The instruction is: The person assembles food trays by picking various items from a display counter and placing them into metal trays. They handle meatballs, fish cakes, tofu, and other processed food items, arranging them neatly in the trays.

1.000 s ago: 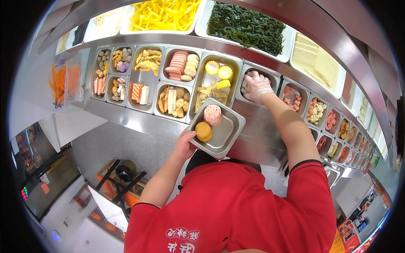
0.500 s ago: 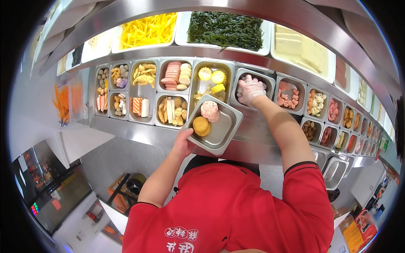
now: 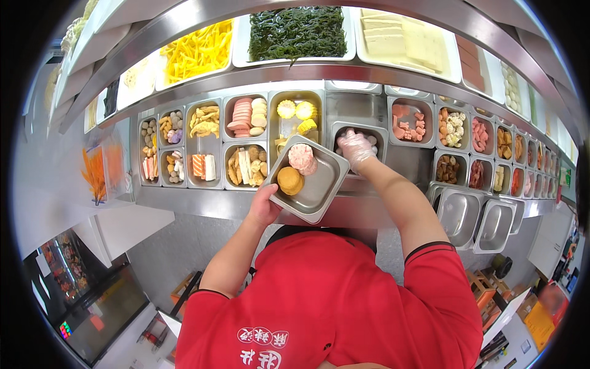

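My left hand (image 3: 264,208) is closed on the left edge of a square metal pan (image 3: 319,189), held tilted above the counter's front edge. Inside it lie round pink-and-white meat pieces (image 3: 301,158) and golden round patties (image 3: 290,181). My right hand (image 3: 357,149), in a clear plastic glove, reaches into another metal pan (image 3: 385,147) with greyish balls (image 3: 372,141). Its fingers look curled; their tips are hidden, so I cannot make out what they grip. Behind that pan is a bare metal recess (image 3: 356,106).
To the left stand pans of corn pieces (image 3: 296,109), pink sausage slices (image 3: 241,117) and fried pieces (image 3: 247,165). A pan of pink pieces (image 3: 410,123) is at the right. Above runs a metal shelf edge (image 3: 295,74) with trays of seaweed (image 3: 298,34). Metal pans (image 3: 458,215) hang at the front right.
The pan of greyish balls has come nearer along with my right hand, uncovering the recess behind it. My left hand still holds its pan. The whole view has shifted a little.
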A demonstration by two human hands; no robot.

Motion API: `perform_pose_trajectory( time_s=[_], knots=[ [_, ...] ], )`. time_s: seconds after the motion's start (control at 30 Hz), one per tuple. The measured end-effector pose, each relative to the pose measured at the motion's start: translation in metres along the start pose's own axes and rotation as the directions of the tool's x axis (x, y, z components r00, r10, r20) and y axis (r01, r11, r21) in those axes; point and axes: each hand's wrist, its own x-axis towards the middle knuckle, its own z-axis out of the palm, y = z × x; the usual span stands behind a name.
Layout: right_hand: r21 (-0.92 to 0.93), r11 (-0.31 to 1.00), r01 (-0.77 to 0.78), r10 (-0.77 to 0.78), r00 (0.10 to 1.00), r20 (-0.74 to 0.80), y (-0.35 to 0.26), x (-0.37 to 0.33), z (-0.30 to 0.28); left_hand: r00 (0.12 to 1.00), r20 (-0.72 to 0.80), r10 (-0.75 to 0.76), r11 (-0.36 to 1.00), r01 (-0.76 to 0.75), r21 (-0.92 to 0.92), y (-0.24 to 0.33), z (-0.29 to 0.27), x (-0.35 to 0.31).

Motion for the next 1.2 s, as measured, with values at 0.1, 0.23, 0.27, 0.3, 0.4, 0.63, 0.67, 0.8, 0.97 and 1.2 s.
perform_pose_trajectory(
  time_s=[0.1,0.23,0.27,0.3,0.4,0.63,0.67,0.8,0.97,1.2],
  knots=[
    [-0.075,0.997,0.033,-0.028,0.998,0.056,0.002,-0.014,0.001,0.999,0.046,0.017,1.0,-0.017,0.011,0.003,0.004,-0.001],
    [0.044,0.997,0.066,-0.063,0.995,-0.079,0.013,-0.03,0.011,0.998,0.046,0.038,0.999,-0.04,0.037,0.01,0.005,0.002],
    [0.159,0.986,0.056,-0.032,0.988,-0.149,0.015,-0.029,0.015,0.999,0.027,0.038,0.998,-0.039,0.042,0.011,0.004,0.003],
    [0.239,0.971,0.027,0.006,0.991,-0.137,0.02,-0.031,0.02,0.997,0.056,0.059,0.998,-0.06,0.03,0.011,0.004,0.005],
    [0.328,0.944,0.02,0.057,0.973,-0.224,0.031,-0.038,0.03,0.999,0.015,0.04,0.998,-0.041,0.037,0.013,0.002,0.009],
    [0.598,0.748,0.287,0.272,0.69,-0.671,0.002,-0.071,-0.035,0.998,0.026,0.06,0.996,-0.062,0.061,0.016,0.004,0.011],
    [0.694,0.651,0.306,0.325,0.714,-0.62,-0.017,-0.077,-0.045,0.997,0.041,0.063,0.996,-0.065,0.059,0.016,0.006,0.012],
    [0.503,0.745,0.437,-0.032,0.777,-0.628,-0.093,-0.102,-0.07,0.994,0.089,0.064,0.998,-0.062,-0.021,0.014,0.013,0.016],
    [0.272,0.882,0.385,-0.24,0.864,-0.443,-0.146,-0.113,-0.076,0.986,0.107,0.129,0.991,-0.123,-0.061,0.009,0.012,0.024],
    [0.405,0.802,0.438,-0.305,0.885,-0.353,-0.148,-0.128,-0.083,0.973,0.172,0.153,0.988,-0.147,-0.047,0.015,-0.001,0.02]
  ],
)
